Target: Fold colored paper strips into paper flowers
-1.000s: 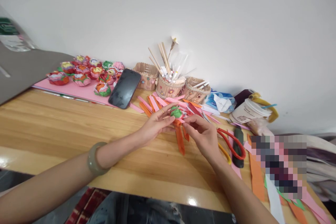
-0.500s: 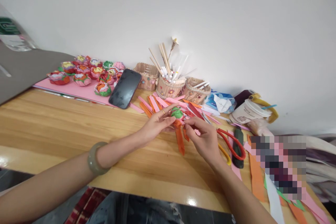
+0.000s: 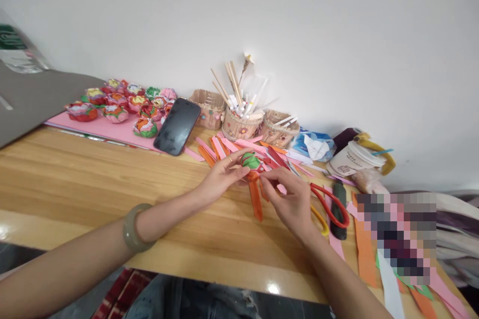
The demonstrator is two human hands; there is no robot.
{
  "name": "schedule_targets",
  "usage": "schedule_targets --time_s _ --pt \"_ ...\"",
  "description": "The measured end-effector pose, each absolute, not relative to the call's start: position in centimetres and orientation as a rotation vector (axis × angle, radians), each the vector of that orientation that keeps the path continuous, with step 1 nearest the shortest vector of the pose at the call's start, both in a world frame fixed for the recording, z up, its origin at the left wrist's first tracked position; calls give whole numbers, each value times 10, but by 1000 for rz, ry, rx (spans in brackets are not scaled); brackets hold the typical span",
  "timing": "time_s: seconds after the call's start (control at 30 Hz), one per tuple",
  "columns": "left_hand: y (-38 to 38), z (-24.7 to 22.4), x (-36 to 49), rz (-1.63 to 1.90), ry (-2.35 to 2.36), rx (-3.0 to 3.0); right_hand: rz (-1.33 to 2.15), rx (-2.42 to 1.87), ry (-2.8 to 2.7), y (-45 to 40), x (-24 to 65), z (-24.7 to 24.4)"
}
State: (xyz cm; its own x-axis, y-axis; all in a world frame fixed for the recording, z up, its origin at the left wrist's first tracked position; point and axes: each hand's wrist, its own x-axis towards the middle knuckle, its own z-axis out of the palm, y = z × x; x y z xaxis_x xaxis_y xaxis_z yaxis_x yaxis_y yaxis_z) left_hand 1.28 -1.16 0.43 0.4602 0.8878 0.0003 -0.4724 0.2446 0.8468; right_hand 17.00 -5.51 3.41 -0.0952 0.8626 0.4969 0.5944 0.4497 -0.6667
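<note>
Two bare hands work over the table (image 3: 93,179), both right of the phone (image 3: 177,127) and nearer the person than it. Left hand (image 3: 223,177): grasping a paper bud (image 3: 250,161), green with thin red lines, between thumb and fingers; ring on one finger, bangle (image 3: 130,229) on wrist. Right hand (image 3: 291,194): thumb and forefinger pinched together on the bud's base; which paper layer is too small to tell. Bud sits right of the phone, a little nearer the person. Orange strip (image 3: 256,204) hangs from its underside towards the person.

Paper strips (image 3: 220,147), mostly pink and orange, pile up right of the phone, reaching behind the bud. Scissors (image 3: 346,219) with red handle lie well right of the phone, beside the right hand, handle overlapping a dark tool (image 3: 339,194). Paper flowers (image 3: 116,99), many colours, sit left of the phone on a pink sheet (image 3: 97,127). Three baskets (image 3: 242,127) stand right of the phone; the middle one is full of sticks (image 3: 234,82) and pens. Farther right of the phone: tissue pack (image 3: 316,144), then white cup (image 3: 354,158) with blue straw (image 3: 383,151). More cut strips lie farthest right of the phone, near the table edge.
</note>
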Motion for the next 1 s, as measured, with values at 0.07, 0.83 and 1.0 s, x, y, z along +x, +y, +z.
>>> schedule_targets --time_s 0.07,0.83,1.0 --pt "-12 4 13 993 538 890 651 -1229 -1742 -53 174 36" --pt "-10 2 13 993 527 833 538 -1309 -1935 -48 175 31" --pt "-9 0 12 1008 538 859 633 -1324 -1887 -47 176 33"
